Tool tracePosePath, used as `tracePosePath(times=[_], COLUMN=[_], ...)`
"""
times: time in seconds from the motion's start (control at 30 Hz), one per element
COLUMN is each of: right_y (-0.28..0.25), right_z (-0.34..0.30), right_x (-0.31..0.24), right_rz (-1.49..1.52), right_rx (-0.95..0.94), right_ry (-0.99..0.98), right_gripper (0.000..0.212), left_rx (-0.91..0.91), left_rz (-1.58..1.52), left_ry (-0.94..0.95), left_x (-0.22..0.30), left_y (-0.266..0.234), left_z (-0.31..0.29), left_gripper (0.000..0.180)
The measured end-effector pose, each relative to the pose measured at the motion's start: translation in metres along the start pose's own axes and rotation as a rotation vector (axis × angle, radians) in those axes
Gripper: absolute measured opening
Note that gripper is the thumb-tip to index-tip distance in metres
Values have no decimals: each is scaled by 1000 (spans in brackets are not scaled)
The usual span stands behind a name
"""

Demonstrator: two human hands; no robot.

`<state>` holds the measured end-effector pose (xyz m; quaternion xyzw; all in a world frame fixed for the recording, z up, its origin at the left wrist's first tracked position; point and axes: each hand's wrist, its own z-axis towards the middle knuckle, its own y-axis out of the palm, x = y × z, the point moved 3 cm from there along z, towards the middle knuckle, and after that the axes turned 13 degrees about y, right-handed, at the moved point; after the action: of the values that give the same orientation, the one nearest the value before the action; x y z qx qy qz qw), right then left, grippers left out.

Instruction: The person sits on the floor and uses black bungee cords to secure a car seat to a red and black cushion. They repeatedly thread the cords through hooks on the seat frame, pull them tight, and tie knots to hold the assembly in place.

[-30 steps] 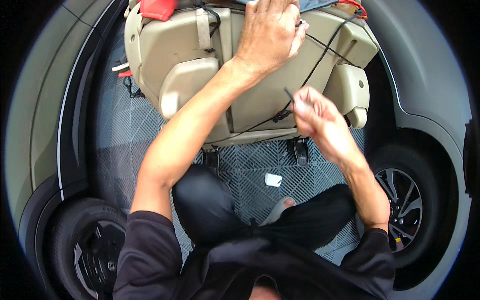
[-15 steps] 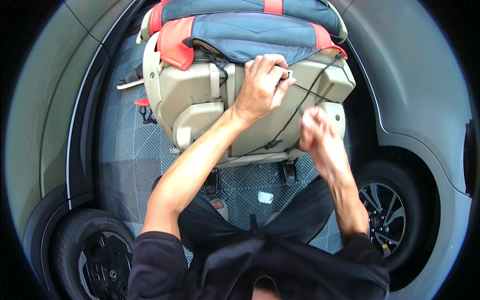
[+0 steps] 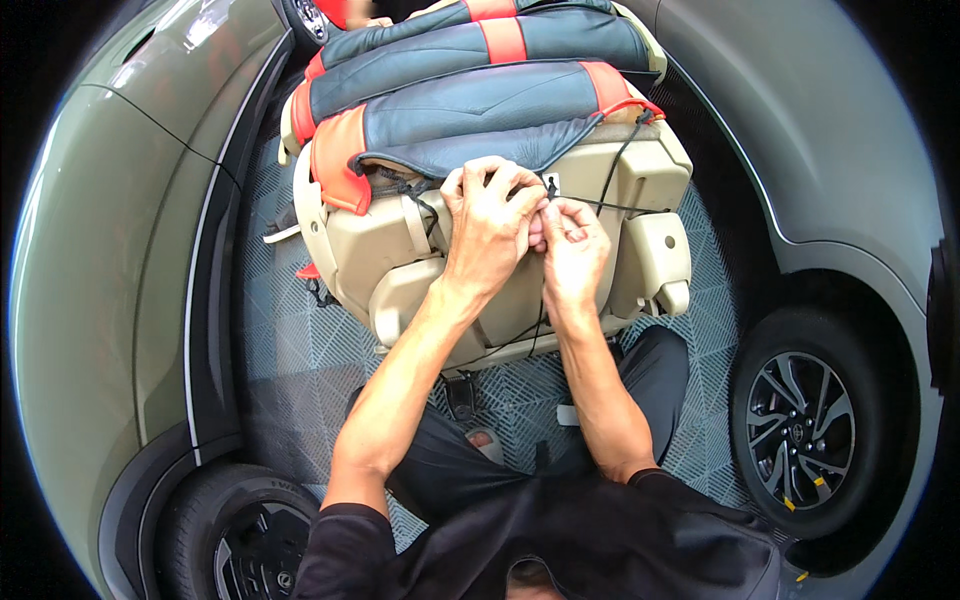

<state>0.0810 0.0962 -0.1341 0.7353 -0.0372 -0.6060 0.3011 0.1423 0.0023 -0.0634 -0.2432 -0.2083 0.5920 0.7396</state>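
In front of me stands a beige plastic seat back [image 3: 512, 322], partly covered by a dark blue seat cover [image 3: 480, 105] with orange-red corners. A thin black cord [image 3: 622, 165] hangs from the cover's right corner, and another stretch runs sideways to my fingers. Against the cover's lower edge, my left hand [image 3: 487, 222] is closed in a pinch; what lies inside it is hidden. My right hand [image 3: 577, 258] pinches the cord, its fingertips touching the left ones. Just above them shows a small pale metal bracket [image 3: 552, 182]. More black cord [image 3: 428, 205] dangles at the cover's left side.
More covered seats [image 3: 440, 50] stand behind this one. Parked cars flank me, a greenish one [image 3: 120, 250] on the left and a grey one [image 3: 800, 120] on the right, with its wheel [image 3: 800, 425] close by. Grey patterned tiles [image 3: 300, 350] cover the floor.
My right hand has moved up and left from beside the seat to meet my left hand at the bracket. The view has shifted, showing more seats behind.
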Motion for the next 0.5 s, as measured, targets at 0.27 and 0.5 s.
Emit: tracePosePath(times=[0.27, 0.5], right_y=[6, 7], right_z=[2, -3], right_x=[-2, 4], right_rz=[150, 257], right_rx=[13, 55], right_ry=[52, 30], right_gripper=[8, 12], left_rx=[0, -74], left_rz=[-2, 69], left_ry=[-33, -122], left_x=[3, 17], left_y=[-1, -5], left_z=[-1, 2], left_gripper=[17, 20])
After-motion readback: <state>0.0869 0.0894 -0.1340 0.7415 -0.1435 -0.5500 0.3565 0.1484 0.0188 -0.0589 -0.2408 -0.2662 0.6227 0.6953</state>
